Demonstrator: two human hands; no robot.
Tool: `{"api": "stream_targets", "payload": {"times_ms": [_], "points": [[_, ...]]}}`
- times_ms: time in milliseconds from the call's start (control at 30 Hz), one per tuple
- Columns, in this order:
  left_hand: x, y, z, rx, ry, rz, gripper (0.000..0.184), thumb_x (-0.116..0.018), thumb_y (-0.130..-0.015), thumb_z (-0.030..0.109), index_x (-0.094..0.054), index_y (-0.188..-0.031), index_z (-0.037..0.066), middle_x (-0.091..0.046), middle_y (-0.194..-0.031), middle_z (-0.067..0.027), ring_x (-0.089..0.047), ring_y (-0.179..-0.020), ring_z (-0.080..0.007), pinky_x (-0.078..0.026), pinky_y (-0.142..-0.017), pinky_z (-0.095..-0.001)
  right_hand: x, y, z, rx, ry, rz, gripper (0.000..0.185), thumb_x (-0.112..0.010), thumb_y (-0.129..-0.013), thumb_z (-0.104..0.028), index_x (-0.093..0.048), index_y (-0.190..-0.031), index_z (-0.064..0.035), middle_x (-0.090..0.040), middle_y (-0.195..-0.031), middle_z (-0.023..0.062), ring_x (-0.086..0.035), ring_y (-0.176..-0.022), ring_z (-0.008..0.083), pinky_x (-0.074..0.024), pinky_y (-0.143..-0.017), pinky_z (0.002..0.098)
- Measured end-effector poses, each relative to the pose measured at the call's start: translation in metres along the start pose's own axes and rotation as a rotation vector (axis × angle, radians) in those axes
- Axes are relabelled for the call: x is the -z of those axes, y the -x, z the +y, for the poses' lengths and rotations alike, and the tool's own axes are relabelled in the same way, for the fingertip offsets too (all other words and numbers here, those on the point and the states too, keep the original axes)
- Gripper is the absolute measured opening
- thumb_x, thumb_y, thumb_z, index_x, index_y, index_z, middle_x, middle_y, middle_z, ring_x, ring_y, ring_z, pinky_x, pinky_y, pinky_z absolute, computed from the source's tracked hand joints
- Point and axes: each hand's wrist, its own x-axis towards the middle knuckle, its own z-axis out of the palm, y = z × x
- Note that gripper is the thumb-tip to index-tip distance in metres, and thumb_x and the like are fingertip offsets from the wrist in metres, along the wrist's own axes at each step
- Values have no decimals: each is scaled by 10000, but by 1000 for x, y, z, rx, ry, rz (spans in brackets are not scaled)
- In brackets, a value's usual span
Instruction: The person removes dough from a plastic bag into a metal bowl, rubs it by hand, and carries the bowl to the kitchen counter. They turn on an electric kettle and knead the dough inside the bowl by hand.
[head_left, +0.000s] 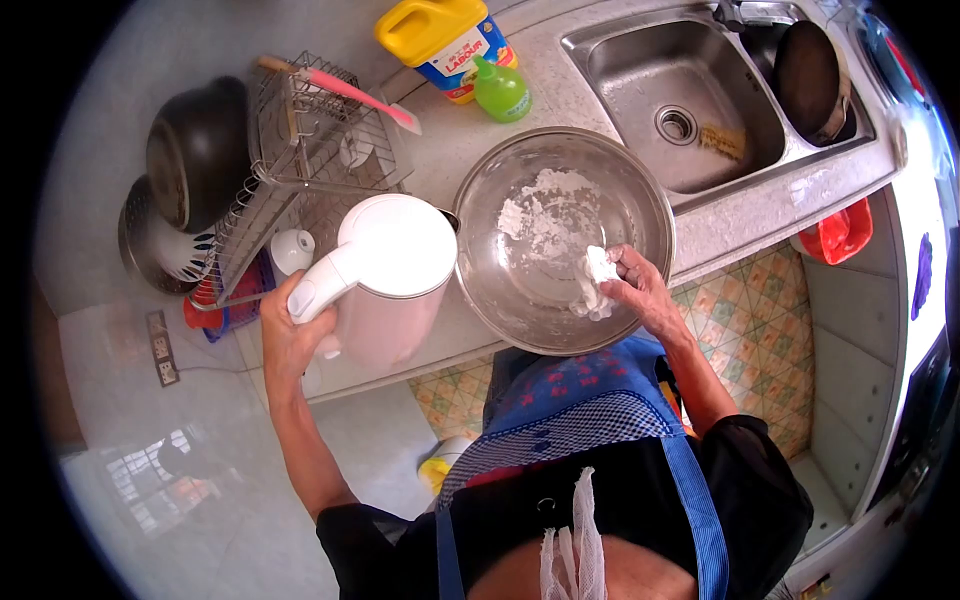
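L hand (290, 338): wrapped firmly round the handle (326, 284) of a kettle, arm stretched out along the counter's L end.
R hand (642, 294): over the bowl's near R side, thumb & fingers pinched on a white clump (598, 284).
Kettle (403, 240): white lid, pale pink body, just L of the bowl, spout toward the rim; from overhead, hard to tell if its base rests on the counter.
Bowl (648, 200): lg., round, metal, at the counter's front edge, directly before the person; white powder (555, 212) strewn across the bottom, w/ the clump held inside the rim.
Counter (435, 135): pale, speckled, running from rack to sink.
Bottles: green pump bottle (502, 93) beside a yellow-&-blue jug (440, 45) marked "LABOUR," both beyond the bowl.
Sink (640, 75): stainless, R of the bowl; yellowish sponge (722, 142) nr. the drain, dark pan (806, 82) tilted in the 2nd basin.
Rack (268, 175): wire, by the L wall; pink-handled utensil (350, 90) across the top, white cup (292, 250) lower down, dark pot (195, 150) alongside.
Apron (560, 400): blue w/ checked band, over a blk. top.
Floor (745, 350): patterned tile, red container (840, 235) nr. the cabinets at R.
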Motion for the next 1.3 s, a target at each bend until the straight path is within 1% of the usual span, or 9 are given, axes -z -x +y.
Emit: {"api": "stream_targets", "payload": {"times_ms": [267,467,567,833,1067,1167,1233,1267,1300], "points": [[-4,-7,5,-1,-2,-41,188,-559,-592,22,-573,-775,-18,-528,-653,13,-454,-624,-45,-375,-566,-210,2,-2,6,7,37,12,302,-630,-762,-58,-478,-1019,-12,-559,-947,40,-526,-882,115,-426,-771,255],[-5,-14,3,-55,-8,-68,199,-564,-580,33,-569,-773,-18,-532,-655,9,-453,-620,-51,-373,-563,-214,-1,0,0,2,11,25,292,-627,-764,-68,-483,-1013,-15,-558,-944,38,-529,-874,114,-428,-769,255],[-6,-16,5,-52,20,-68,196,-562,-577,39,-564,-765,-16,-524,-642,0,-448,-612,-58,-368,-556,-217,-1,0,1,5,34,18,290,-628,-766,-67,-481,-1011,-17,-557,-950,38,-528,-876,114,-428,-771,258],[-7,-22,6,-59,-61,-104,145,-557,-578,38,-532,-714,-6,-477,-605,6,-421,-586,-63,-343,-520,-228,0,-1,3,15,-7,5,291,-635,-768,-72,-473,-1006,-26,-556,-955,38,-524,-891,114,-425,-777,259],[-9,-24,4,-69,-44,-133,136,-559,-587,30,-531,-716,-5,-482,-622,12,-423,-590,-60,-351,-524,-228,4,-2,7,-11,-9,-9,288,-633,-766,-71,-476,-1004,-33,-553,-968,34,-519,-898,114,-425,-783,256],[-9,-22,0,-70,-10,-103,173,-559,-593,28,-562,-761,-15,-508,-640,4,-444,-599,-62,-363,-537,-221,2,-2,6,-26,-8,-4,295,-630,-764,-67,-476,-1012,-34,-555,-967,35,-517,-905,115,-423,-782,251],[-9,-16,-4,-17,65,32,238,-572,-594,42,-591,-820,-27,-539,-665,-6,-479,-618,-73,-383,-561,-220,2,-1,6,-11,-14,1,306,-632,-760,-65,-477,-1021,-33,-554,-967,33,-518,-905,116,-424,-783,252],[-8,-12,-7,-15,69,32,238,-572,-594,42,-591,-820,-27,-539,-665,-6,-479,-618,-73,-383,-561,-220,1,0,6,5,-24,6,317,-633,-756,-63,-478,-1030,-31,-554,-966,32,-519,-905,116,-424,-784,252],[-6,-7,-11,4,111,86,264,-581,-589,50,-600,-840,-28,-550,-678,-9,-492,-627,-78,-390,-571,-221,1,1,8,2,-19,5,317,-633,-756,-63,-478,-1030,-31,-554,-966,32,-519,-905,116,-424,-784,252]]}}
